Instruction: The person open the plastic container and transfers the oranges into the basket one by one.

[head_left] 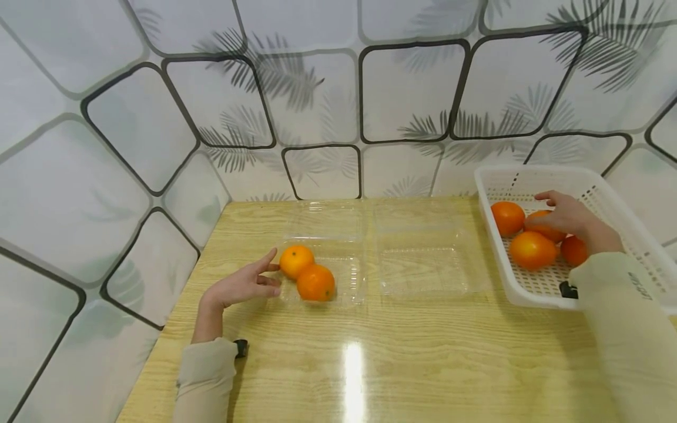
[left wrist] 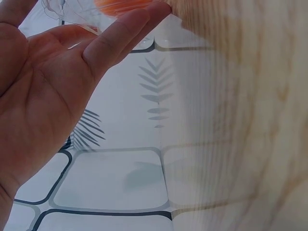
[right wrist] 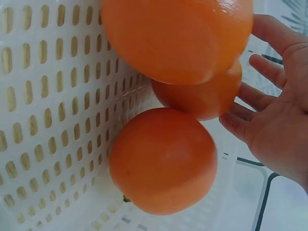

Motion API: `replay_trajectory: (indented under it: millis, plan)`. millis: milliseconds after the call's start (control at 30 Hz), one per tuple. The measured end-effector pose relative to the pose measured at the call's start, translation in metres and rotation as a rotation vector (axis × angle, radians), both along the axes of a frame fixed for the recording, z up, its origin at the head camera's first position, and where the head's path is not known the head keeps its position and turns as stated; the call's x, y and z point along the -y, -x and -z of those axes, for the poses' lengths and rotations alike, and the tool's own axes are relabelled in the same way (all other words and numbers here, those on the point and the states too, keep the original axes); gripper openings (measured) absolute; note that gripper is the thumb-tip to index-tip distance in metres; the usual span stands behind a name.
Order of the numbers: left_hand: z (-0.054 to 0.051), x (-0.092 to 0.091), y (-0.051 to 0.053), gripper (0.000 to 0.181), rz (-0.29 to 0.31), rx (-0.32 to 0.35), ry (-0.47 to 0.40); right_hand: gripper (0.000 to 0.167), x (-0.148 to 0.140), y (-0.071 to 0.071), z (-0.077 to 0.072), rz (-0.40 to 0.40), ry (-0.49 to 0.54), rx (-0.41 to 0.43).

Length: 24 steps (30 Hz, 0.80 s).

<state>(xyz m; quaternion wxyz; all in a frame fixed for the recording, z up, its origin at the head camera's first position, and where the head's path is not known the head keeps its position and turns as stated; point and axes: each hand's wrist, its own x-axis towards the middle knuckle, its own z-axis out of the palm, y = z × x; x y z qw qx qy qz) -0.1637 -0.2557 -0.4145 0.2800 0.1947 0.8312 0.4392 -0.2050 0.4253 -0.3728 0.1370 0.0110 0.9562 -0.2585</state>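
Note:
Two oranges (head_left: pixel 315 283) sit side by side in the left half of a clear plastic clamshell box (head_left: pixel 349 276) whose lid lies open behind it. My left hand (head_left: pixel 244 286) is at that box's left edge, fingers loosely extended beside the fruit; in the left wrist view the palm (left wrist: pixel 53 96) shows, with the fingertips close to the clear plastic. On the right, my right hand (head_left: pixel 568 218) reaches into a white basket (head_left: pixel 494 258) holding several oranges (head_left: pixel 533 251). Its spread fingers (right wrist: pixel 260 98) touch the rear orange (right wrist: pixel 207 94), not curled around it.
A second clear clamshell box (head_left: pixel 423 270) lies open on the wooden table (head_left: pixel 296 364), between the first box and the basket. Patterned wall covering (head_left: pixel 412 94) borders the table at the back and left. The basket has raised slotted walls.

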Motion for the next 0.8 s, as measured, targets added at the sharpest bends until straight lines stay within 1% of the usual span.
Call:
replay_trajectory:
  millis: [67, 200, 333, 567, 800]
  plan:
    - [0.000, 0.001, 0.000, 0.096, 0.007, -0.001, -0.007, 0.083, 0.001, -0.001, -0.003, 0.004, 0.000, 0.002]
    - [0.001, 0.002, 0.000, 0.096, 0.002, -0.004, -0.006, 0.084, 0.006, -0.001, -0.009, -0.001, -0.003, -0.010]
    - [0.003, 0.002, 0.000, 0.096, -0.003, -0.002, -0.005, 0.086, 0.009, 0.000, -0.012, -0.010, 0.003, -0.017]
    - [0.001, 0.000, -0.002, 0.097, -0.013, 0.000, 0.000, 0.091, 0.014, 0.000, -0.018, -0.002, 0.018, 0.009]
    - [0.000, -0.002, -0.001, 0.097, -0.018, 0.012, -0.006, 0.088, 0.021, 0.000, -0.026, -0.030, -0.002, -0.024]
